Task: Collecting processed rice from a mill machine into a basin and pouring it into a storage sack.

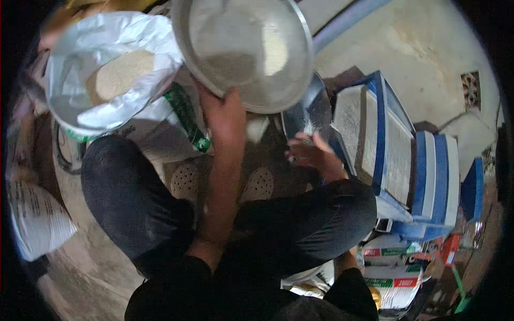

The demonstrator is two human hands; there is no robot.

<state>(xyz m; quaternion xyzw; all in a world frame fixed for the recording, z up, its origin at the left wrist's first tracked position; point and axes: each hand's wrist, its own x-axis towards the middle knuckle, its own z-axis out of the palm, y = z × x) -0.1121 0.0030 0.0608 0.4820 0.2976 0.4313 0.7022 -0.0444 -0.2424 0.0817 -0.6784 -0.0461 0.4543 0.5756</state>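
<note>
My left hand [225, 109] is closed on the near rim of a large round metal basin [241, 99], which is tilted so its inside shows. A bright pale patch lies in the basin; whether it is reflected light or something inside, I cannot tell. Beyond my right knee, my right hand [313, 155] has its fingers spread and looks bare of any object. It is close to a dark, shiny pan-like container [303, 115], partly hidden behind the basin. To the left of the basin stands an open white sack [155, 32] with pale grain [122, 75] in it.
A blue-framed box [381, 134] with whitish panels stands close on the right. Printed white bags [393, 289] lie at lower right, and another white bag [40, 219] at far left. Perforated shoes [259, 184] are on the floor between my knees.
</note>
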